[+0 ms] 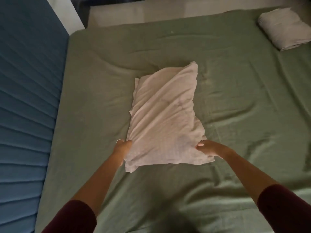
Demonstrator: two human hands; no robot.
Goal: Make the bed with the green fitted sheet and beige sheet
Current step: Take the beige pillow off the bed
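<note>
The green fitted sheet covers the mattress, wrinkled in the middle and at the right. A beige pillow in its case lies lengthwise on the middle of the bed. My left hand grips the pillow's near left edge, fingers partly hidden under the cloth. My right hand pinches the near right edge. A folded beige sheet sits at the bed's far right corner, apart from both hands.
A blue padded headboard runs along the left side of the bed. Pale floor shows beyond the far edge, with a dark piece of furniture at the top.
</note>
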